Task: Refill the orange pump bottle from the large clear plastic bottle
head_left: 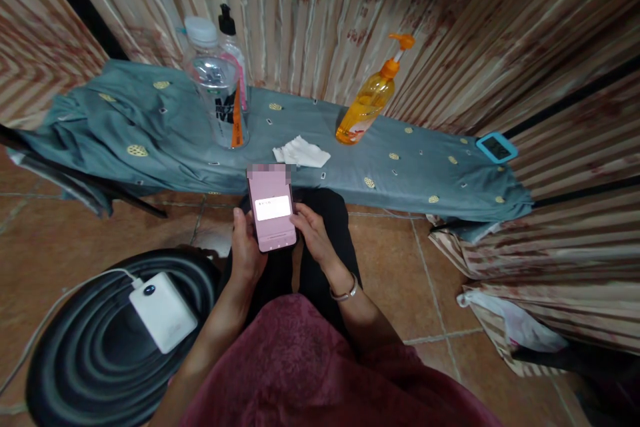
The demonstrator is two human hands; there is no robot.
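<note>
Above my lap, a smartphone [273, 227] with a lit pink screen and a white pop-up box is held between both hands. My left hand [246, 250] grips its left edge and lower corner, with the thumb along the side. My right hand [316, 235] is closed on the right edge, its thumb at the screen's border. Just beyond the phone's top lies a crumpled white tissue [304, 152] on the cloth-covered bench [300, 117]. The fingers behind the phone are hidden.
On the bench stand a clear plastic bottle [220, 103], a black-topped pump bottle [233, 47] behind it, and an orange pump bottle [367, 107]. A blue-framed digital device [497, 147] sits at the right end. Lower left, a white power bank [164, 313] with a cable rests on a black round stool [85, 347]. Curtains [320, 13] hang behind.
</note>
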